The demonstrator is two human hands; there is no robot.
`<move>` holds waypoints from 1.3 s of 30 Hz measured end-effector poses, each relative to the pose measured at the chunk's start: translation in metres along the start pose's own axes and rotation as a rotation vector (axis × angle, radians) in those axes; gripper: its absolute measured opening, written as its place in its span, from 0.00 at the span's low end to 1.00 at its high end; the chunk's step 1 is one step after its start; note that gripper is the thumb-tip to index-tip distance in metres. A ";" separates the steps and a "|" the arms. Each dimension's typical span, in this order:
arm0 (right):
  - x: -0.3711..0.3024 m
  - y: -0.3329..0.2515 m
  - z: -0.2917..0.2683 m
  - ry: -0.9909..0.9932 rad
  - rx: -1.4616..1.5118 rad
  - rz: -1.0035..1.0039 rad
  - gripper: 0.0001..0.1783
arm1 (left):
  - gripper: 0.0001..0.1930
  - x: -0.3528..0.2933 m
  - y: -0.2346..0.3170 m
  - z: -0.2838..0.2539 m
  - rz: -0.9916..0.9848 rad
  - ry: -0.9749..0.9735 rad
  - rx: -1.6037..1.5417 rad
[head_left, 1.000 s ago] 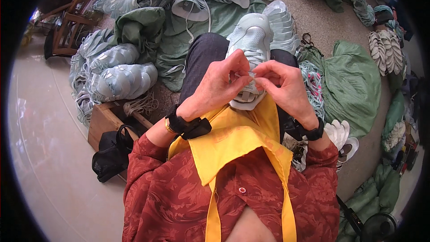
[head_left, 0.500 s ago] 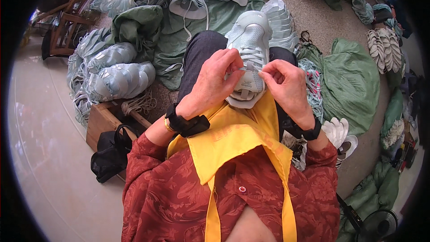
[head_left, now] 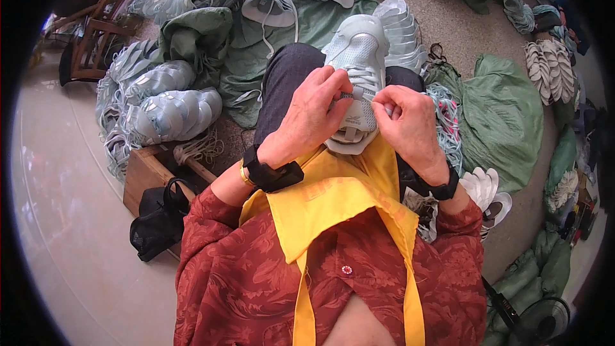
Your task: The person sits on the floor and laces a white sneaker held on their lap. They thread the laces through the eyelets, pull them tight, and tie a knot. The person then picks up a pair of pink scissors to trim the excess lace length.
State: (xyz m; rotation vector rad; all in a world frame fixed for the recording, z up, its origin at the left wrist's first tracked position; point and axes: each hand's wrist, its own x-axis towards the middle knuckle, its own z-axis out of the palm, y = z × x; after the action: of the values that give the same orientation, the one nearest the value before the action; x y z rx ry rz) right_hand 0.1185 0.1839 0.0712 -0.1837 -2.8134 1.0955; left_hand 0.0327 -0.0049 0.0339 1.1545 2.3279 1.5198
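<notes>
Left hand (head_left: pixel 306 114) and right hand (head_left: pixel 411 122) arch inward at the shoe's (head_left: pixel 360 51) side edges, fingers curled; what each grip holds (fingertips partly hidden) I cannot tell.

Soft, even light reaches me; pale glare streaks the glossy floor (head_left: pixel 73 218) at my left. The shoe (head_left: pixel 359 41) before me looks fairly sharp; outlines bend toward the black rim.

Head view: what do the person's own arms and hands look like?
The left hand and right hand are ungloved. The rust-red sleeves have a leafy pattern. Each wrist wears a black strap; the left one carries a boxy black unit, with a thin yellow band beside it.
</notes>
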 end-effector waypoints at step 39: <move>0.022 0.031 0.005 -0.229 0.512 0.226 0.08 | 0.05 0.003 -0.011 -0.014 -0.199 -0.041 -0.176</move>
State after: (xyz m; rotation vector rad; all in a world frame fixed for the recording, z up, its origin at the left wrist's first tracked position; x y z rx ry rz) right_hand 0.0983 0.2065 0.0476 -0.3495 -2.6228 1.9545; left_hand 0.0182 -0.0148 0.0326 0.8761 2.1578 1.5756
